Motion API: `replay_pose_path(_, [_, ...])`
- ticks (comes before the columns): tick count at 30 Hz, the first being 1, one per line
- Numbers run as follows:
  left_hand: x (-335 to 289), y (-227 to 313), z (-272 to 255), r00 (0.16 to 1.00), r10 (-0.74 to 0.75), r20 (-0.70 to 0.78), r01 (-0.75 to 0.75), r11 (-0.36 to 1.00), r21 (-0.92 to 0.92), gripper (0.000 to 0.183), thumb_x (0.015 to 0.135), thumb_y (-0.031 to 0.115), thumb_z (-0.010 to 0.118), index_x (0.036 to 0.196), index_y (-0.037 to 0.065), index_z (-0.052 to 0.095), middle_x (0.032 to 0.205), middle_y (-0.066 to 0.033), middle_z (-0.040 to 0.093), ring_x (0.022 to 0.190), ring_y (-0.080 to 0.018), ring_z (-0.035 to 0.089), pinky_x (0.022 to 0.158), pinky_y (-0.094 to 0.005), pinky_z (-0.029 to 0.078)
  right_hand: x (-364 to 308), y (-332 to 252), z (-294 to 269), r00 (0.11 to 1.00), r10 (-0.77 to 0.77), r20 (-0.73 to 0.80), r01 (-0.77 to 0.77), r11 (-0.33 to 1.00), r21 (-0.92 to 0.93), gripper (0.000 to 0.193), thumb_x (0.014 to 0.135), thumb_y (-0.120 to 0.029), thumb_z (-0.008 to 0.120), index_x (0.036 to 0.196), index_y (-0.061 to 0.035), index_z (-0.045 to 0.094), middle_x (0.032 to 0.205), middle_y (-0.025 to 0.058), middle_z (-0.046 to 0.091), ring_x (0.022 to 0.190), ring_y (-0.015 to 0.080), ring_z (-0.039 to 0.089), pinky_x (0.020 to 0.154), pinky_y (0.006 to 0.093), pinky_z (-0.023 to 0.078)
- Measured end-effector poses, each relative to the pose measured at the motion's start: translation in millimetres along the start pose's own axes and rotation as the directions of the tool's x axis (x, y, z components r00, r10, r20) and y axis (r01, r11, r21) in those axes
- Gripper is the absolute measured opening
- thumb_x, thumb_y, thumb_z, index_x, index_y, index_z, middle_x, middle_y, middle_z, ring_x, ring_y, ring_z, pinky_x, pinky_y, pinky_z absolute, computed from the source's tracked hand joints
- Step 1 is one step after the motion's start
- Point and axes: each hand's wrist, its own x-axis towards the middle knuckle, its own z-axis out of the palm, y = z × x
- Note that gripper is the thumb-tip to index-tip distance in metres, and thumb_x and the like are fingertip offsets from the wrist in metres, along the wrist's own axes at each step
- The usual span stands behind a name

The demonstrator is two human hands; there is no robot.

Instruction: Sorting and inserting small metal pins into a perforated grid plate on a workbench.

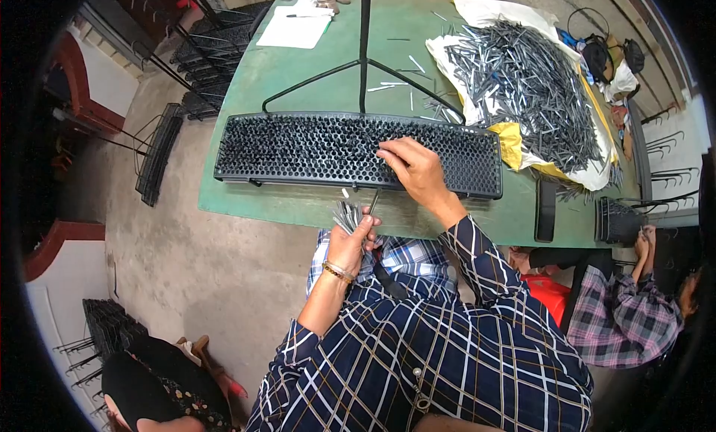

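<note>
The green worktop runs across the far half of the scene, its edges bowed by the lens, above a scuffed, grey concrete floor. Racks of black metal pieces lie stacked on the far left; on the right sits a person in a checked shirt beside a red seat, and a person in black is at the near left. On the far right of the worktop, a white and yellow sack is spread open under a heap of thin dark-grey strips, some with a silvery shine, with a few loose ones to its left. A sheet of white paper lies at the far left, and a dark, flat, rectangular phone-like object on the near right. Between them, along the near edge, sits a long black block, its face packed with rows of small round cells; a slim black rod frame rises from its far side. The left hand, just nearer than the block, has its fingers clamped on a fanned bundle of grey strips. The right hand is over the block's face, thumb and forefinger close together; whether they pinch anything cannot be told.
</note>
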Motion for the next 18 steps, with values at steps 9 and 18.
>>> replay_pose_path(9, [0, 0, -4, 1.000, -0.018, 0.016, 0.019, 0.999, -0.030, 0.016, 0.091, 0.011, 0.057, 0.104, 0.005, 0.050, 0.091, -0.0086, 0.063, 0.064, -0.0082, 0.051, 0.048, -0.0189, 0.040, -11, 5, 9, 0.992, -0.095, 0.079, 0.108, 0.979, -0.174, 0.014, 0.078, -0.013, 0.068, 0.088, -0.0029, 0.065, 0.082, 0.0083, 0.060, 0.067, 0.0243, 0.061, 0.057, 0.0327, 0.049])
replay_pose_path(18, [-5, 4, -10, 0.999, -0.009, 0.034, 0.010, 0.999, -0.036, 0.018, 0.090, 0.013, 0.058, 0.103, 0.006, 0.047, 0.093, -0.0099, 0.063, 0.063, -0.0080, 0.051, 0.047, -0.0185, 0.039, 5, 1, 3, 0.912, -0.226, 0.342, 0.303, 0.934, -0.189, 0.014, 0.075, -0.004, 0.063, 0.089, -0.0055, 0.063, 0.088, 0.0079, 0.055, 0.064, 0.0247, 0.059, 0.057, 0.0356, 0.048])
